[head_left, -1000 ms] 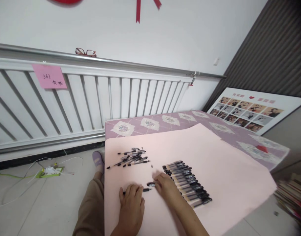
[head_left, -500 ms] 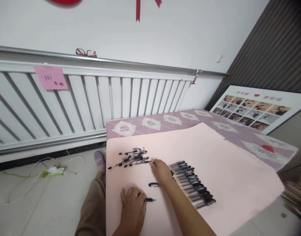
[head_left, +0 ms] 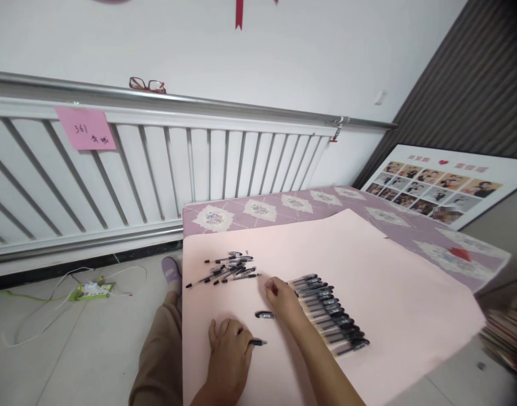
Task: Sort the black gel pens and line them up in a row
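My left hand rests on the pink sheet with its fingers curled round a pen, whose uncapped tip points right. Just above that tip lies a loose black pen cap. My right hand hovers beside the cap, thumb and forefinger pinched together; whatever is between them is too small or hidden to make out. To its left is a jumbled pile of pens and caps. On its right, a neat row of capped pens is partly covered by my right hand and forearm.
The pink sheet covers much of a table with a purple patterned cloth. Behind stands a white radiator with glasses on its pipe. A photo board leans at the right. A power strip lies on the floor.
My right hand has drawn back slightly to the right and down, away from the pen pile. My left hand keeps its pen in nearly the same place.
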A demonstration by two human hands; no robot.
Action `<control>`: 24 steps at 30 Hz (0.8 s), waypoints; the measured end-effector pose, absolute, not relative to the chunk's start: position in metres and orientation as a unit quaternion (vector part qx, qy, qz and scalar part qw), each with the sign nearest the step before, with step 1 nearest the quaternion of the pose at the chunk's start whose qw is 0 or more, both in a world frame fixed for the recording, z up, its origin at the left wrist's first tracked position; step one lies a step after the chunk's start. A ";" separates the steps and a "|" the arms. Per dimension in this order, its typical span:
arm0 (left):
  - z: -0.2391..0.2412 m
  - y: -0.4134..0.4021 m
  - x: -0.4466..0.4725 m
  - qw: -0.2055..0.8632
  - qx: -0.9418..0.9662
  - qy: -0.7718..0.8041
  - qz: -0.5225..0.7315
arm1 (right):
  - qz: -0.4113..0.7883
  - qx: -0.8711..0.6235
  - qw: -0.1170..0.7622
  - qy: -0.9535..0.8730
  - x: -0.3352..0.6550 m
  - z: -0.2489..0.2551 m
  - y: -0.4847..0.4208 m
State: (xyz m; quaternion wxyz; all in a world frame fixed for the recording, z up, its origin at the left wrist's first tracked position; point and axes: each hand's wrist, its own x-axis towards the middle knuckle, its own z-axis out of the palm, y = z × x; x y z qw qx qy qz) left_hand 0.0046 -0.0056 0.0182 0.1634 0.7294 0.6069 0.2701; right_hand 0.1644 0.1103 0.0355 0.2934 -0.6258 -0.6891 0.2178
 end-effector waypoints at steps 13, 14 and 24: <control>0.014 -0.007 0.003 0.143 0.719 0.606 0.309 | 0.542 -0.554 0.434 -0.460 0.182 0.028 0.009; 0.014 -0.007 0.003 0.146 0.719 0.602 0.315 | 0.546 -0.552 0.434 -0.457 0.180 0.027 0.007; 0.020 -0.011 0.002 0.174 0.731 0.578 0.319 | 0.508 -0.570 0.400 -0.507 0.172 0.037 0.003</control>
